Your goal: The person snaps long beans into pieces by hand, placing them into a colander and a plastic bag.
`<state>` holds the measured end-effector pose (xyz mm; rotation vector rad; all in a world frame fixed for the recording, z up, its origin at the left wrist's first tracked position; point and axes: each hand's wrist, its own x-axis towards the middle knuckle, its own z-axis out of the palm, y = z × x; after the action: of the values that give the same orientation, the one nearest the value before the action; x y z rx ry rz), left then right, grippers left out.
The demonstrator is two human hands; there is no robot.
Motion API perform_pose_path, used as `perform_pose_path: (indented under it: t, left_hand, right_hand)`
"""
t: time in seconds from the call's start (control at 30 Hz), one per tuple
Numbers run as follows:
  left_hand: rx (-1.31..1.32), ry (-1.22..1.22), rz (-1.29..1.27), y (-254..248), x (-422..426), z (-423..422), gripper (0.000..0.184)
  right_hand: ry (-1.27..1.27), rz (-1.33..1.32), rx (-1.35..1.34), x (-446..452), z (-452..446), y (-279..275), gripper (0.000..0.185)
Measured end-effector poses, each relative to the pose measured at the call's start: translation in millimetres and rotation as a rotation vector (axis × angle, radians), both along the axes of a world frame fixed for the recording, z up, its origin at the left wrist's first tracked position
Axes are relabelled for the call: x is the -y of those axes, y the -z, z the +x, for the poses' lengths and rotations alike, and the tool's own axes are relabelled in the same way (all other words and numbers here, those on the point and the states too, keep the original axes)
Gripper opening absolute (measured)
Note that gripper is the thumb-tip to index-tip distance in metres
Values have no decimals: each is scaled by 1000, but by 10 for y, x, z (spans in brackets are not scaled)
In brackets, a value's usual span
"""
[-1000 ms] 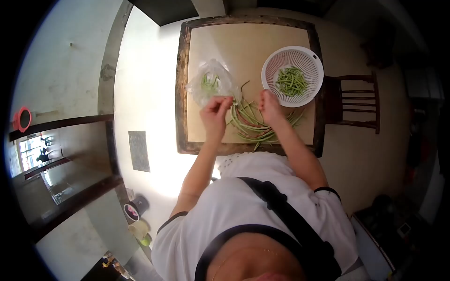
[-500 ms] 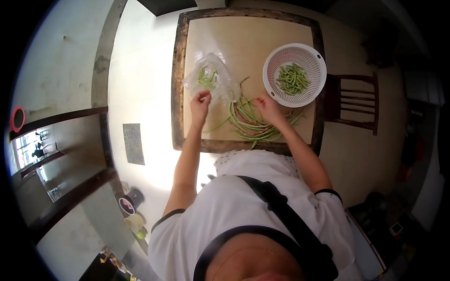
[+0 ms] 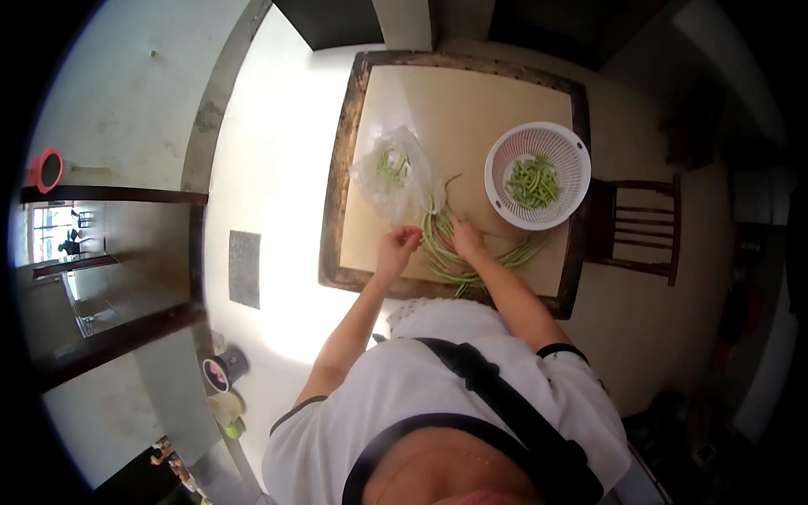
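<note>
The right hand [image 3: 467, 239] touches yardlong beans [image 3: 450, 270], its grip unclear; the left hand [image 3: 396, 249] pinches beside them (anything held is hidden).

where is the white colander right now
In the head view, the white colander sits on the right side of the table, beside the chair, beyond and to the right of the right hand, with cut green beans inside.

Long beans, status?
Right hand at the long beans, left hand close beside them; grips unclear. Plastic bag crowds their far end. Short pieces in white basket.
</note>
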<state>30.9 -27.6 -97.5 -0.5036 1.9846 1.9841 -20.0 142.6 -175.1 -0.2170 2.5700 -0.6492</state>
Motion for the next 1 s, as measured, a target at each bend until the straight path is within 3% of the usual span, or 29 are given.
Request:
perform_pose_path:
  t: [0.03, 0.07, 0.13, 0.27, 0.33, 0.5, 0.57, 0.63, 0.73, 0.77, 0.83, 0.87, 0.93, 1.0]
  left_hand:
    - [-22, -2, -4, -30, -19, -22, 15]
    - [-26, 13, -5, -59, -33, -36, 15]
    - [-39, 18, 22, -106, -63, -29, 15]
    - [-47, 8, 97, -245, -96, -36, 17]
    - [78, 48, 160, -314, -134, 3, 23]
    - [211, 215, 369, -558, -294, -18, 31]
    - [252, 263, 467, -770, -381, -54, 34]
    - [302, 216, 1006, -964, -455, -163, 37]
    - [250, 116, 1037, -1334, -478, -336, 31]
    - [247, 114, 1037, -1314, -435, -391, 31]
    - [31, 62, 930, -1347, -312, -476, 23]
    - [11, 8, 838, -1384, -275, -500, 18]
    - [-42, 56, 765, -1452, -197, -531, 18]
    - [-95, 126, 545, -1479, -189, -535, 19]
  right_hand:
    - [16, 98, 156, 21, 9, -36, 21]
    - [17, 92, 137, 30, 27, -34, 21]
    - [125, -50, 45, 5, 113, -27, 16]
    - [64, -216, 79, -221, -4, -379, 15]
    - [71, -328, -71, -384, 17, -661, 14]
    - [215, -591, -392, -524, 128, -1966, 11]
    - [255, -688, -484, -499, 227, -2105, 10]
    - [226, -961, -409, -461, 308, -2144, 8]
    - [76, -1058, -257, -360, 425, -2250, 16]
    - [72, -1058, -257, -347, 456, -2236, 16]
    - [261, -1391, 130, -327, 501, -2189, 23]
    - [256, -1392, 134, -342, 487, -2188, 23]
    - [548, -1643, 481, -387, 411, -2183, 25]
    - [506, -1562, 508, -374, 340, -2189, 24]
